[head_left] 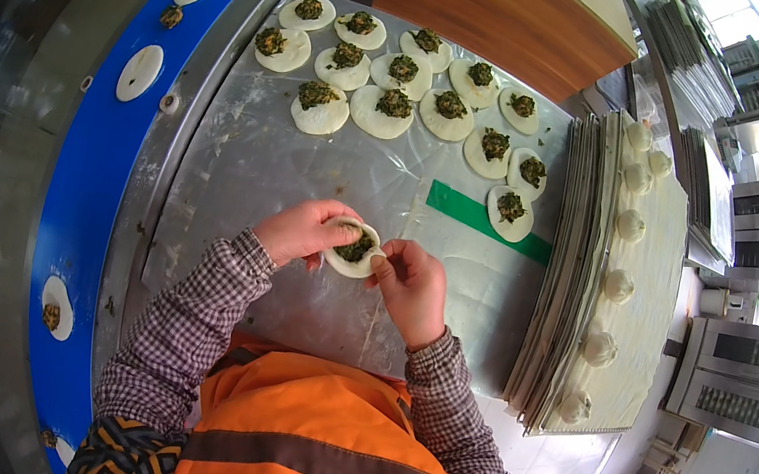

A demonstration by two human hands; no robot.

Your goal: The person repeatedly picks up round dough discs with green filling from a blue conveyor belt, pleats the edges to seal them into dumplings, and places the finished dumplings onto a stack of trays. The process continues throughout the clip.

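Observation:
Both my hands hold one round dough wrapper (341,264) above the metal table, its dark green filling (356,247) showing in the middle. My left hand (305,229) grips the wrapper's left edge, with the thumb lying over the rim toward the filling. On the other side, my right hand (412,289) pinches the right edge between thumb and fingers. The wrapper's rim is raised around the filling, and its top is still open. Farther off, several flat dough rounds (378,124) lie on the table, each topped with a clump of filling.
A blue conveyor belt (99,157) runs along the left, carrying dough rounds and filling. At right, shaped buns (618,286) stand in a row on a stack of trays (628,382). A wooden box (510,16) is at the far edge. Green tape (483,223) crosses the table (258,175).

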